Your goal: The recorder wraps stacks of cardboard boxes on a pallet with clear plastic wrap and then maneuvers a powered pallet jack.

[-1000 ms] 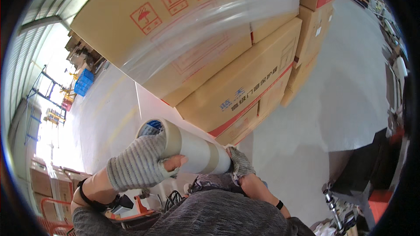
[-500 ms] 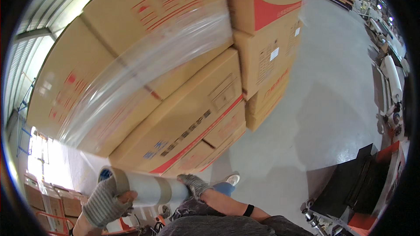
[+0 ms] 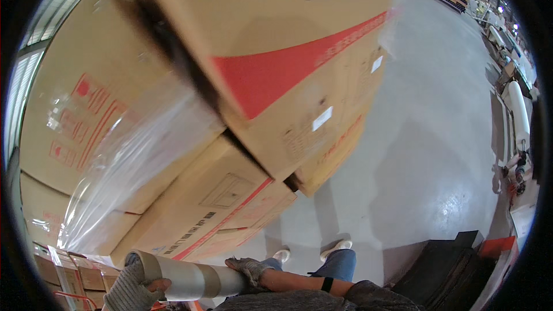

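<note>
A roll of clear stretch film on a cardboard core lies crosswise low in the view. Around its left end wraps my left hand, in a grey knitted fingerless glove. My right hand, gloved alike, grips the roll's right end. From the roll, a wide band of clear film stretches across the stacked brown cartons in front of me. A tall carton with a red printed band stands closest, at the stack's corner. Below the film lies a long carton with a red stripe.
Grey floor runs along the stack's right side. At the lower right sits a black and red machine. A white roll and equipment line the far right. More cartons lie behind a red rail at the lower left.
I have moved right along the stack, so the corner carton now looms nearer and larger. Both hands keep hold of the film roll, which sits slightly lower in view.
</note>
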